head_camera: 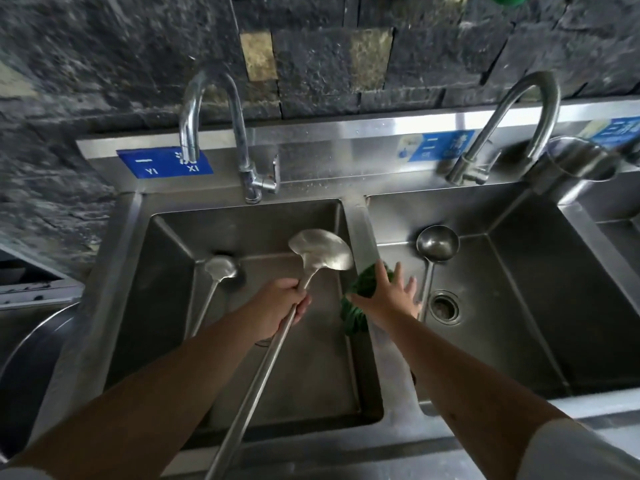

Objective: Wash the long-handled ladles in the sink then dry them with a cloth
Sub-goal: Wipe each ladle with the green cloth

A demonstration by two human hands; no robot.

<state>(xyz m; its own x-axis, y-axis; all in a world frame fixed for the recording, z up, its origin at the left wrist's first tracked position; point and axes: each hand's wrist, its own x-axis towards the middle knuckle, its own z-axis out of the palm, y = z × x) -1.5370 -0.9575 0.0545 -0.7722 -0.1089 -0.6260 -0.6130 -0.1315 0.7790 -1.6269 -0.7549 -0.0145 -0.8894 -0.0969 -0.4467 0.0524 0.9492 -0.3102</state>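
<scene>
My left hand (282, 304) grips the handle of a long steel ladle (320, 249) just below its bowl, holding it over the left sink basin (166, 306). My right hand (388, 296) lies with fingers spread on a green cloth (356, 306) draped over the divider between the basins. A second ladle (221, 268) leans in the left basin, bowl at the back. A third ladle (437, 242) rests in the right basin (519, 306), bowl up near the back wall.
Two curved taps stand behind the basins, the left tap (242, 140) and the right tap (502, 133); no water runs. A drain (446, 308) sits in the right basin. A steel pot (581, 161) stands at the back right. A round metal pan (27, 358) lies at the left.
</scene>
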